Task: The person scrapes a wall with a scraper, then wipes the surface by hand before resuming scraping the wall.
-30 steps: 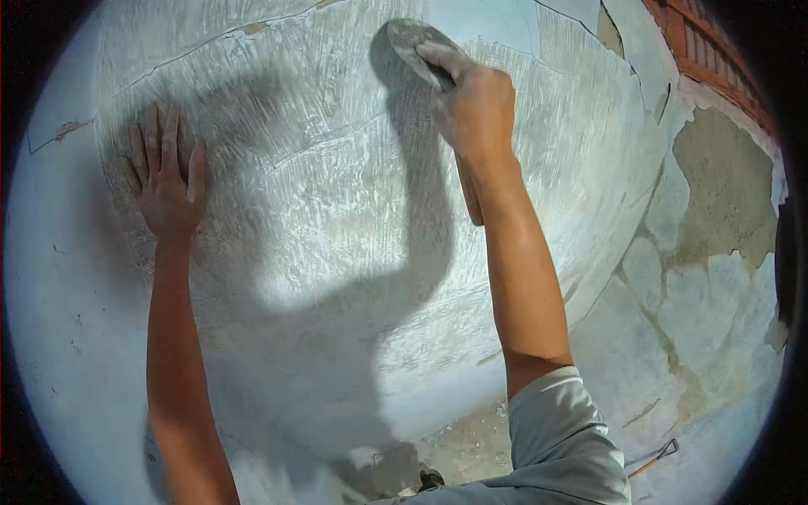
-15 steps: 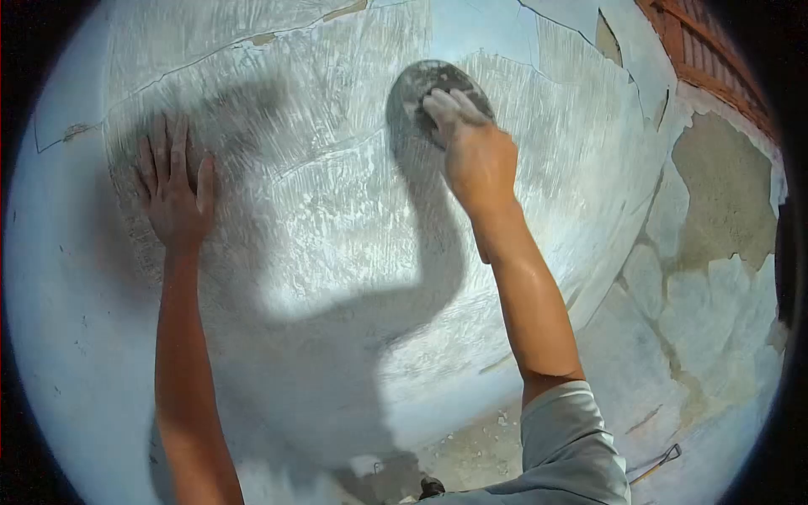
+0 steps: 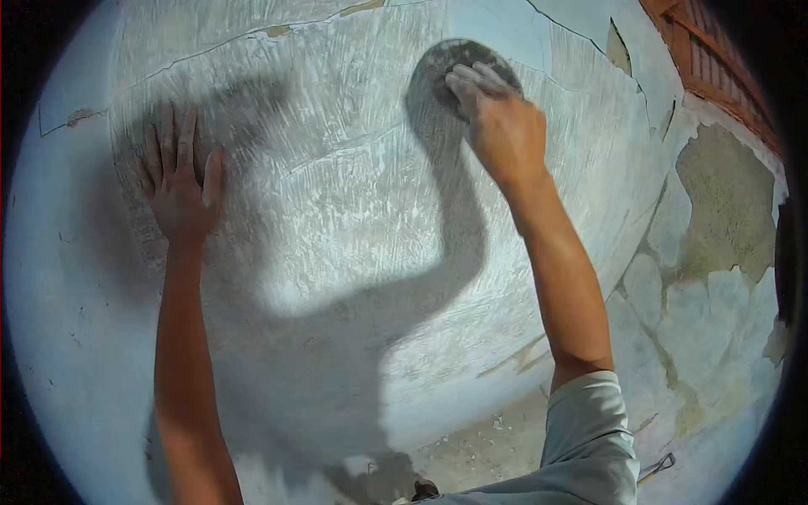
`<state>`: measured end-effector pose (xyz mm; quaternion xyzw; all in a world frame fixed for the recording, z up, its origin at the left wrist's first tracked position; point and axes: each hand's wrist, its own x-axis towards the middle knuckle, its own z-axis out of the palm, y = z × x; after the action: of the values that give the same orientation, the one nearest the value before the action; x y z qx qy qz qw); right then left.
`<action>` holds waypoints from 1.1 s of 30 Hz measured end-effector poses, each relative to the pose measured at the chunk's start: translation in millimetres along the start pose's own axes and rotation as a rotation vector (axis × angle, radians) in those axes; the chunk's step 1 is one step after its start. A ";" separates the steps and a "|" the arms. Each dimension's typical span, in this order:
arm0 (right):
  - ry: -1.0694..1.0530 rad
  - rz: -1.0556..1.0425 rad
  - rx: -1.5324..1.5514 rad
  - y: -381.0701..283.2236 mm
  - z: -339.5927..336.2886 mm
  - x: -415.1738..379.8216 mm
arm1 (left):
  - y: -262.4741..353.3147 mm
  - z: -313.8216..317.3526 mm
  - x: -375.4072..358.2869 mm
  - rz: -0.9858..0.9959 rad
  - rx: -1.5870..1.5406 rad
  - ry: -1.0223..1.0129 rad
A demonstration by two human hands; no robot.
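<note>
A pale, cracked wall (image 3: 362, 202) with dense scratch marks in its surface fills the middle of the view. My left hand (image 3: 179, 181) lies flat against it on the left, fingers spread and holding nothing. At the upper right, my right hand (image 3: 497, 118) grips a round dark disc-shaped rubbing pad (image 3: 438, 61) by its middle. The pad is against the scratched surface, and its underside is hidden. Whitish dust coats the fingers of my right hand. Shadows of my arms and body fall across the wall.
Bare grey patches (image 3: 728, 202) show where the coating has come off at the right. A reddish-brown frame (image 3: 715, 67) stands at the upper right corner. Below, rubble lies on the ground (image 3: 492, 438), and a tool handle (image 3: 656, 468) is at the lower right.
My right hand has moved up and to the right with the round pad across the wall. My left hand stays flat in nearly the same spot.
</note>
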<state>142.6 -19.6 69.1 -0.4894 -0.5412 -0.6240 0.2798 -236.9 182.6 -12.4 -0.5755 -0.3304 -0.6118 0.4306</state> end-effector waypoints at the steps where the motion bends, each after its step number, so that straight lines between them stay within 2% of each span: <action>1: -0.006 -0.019 -0.020 4.4 1.7 5.3 | 0.4 -2.5 0.8 0.012 0.003 -0.008; 5: -0.052 -0.081 -0.037 5.8 -4.2 -12.9 | -3.4 0.5 -1.1 0.038 -0.004 -0.005; 8: -0.032 -0.086 -0.046 2.0 -3.1 -14.1 | 5.5 -6.6 -1.0 -0.045 0.084 -0.104; 11: -0.003 -0.072 -0.089 6.5 5.6 13.6 | -0.2 -0.4 -1.9 0.018 0.016 0.004; 15: 0.000 -0.096 -0.089 5.7 1.7 -6.7 | -4.7 1.7 -4.1 0.007 0.012 -0.026; 23: -0.063 -0.073 -0.114 -6.0 -6.2 10.5 | 3.2 -4.9 -1.7 -0.024 0.000 -0.034; 26: 0.018 -0.093 -0.113 -8.4 7.9 -16.7 | 1.2 -1.9 -2.6 -0.016 0.030 -0.035; 30: 0.004 0.116 -0.007 2.0 6.5 37.4 | 0.5 -1.7 -4.8 -0.028 0.056 -0.058; 31: -0.080 0.209 0.128 1.3 -7.2 56.8 | -1.9 0.1 -6.2 -0.026 0.074 -0.063; 33: -0.049 0.194 0.120 3.9 -0.2 51.6 | -3.3 0.7 -3.0 -0.020 0.086 -0.062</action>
<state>127.1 -11.4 117.8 -0.5371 -0.5341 -0.5484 0.3544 -239.7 185.0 -15.0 -0.5720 -0.3753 -0.5830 0.4383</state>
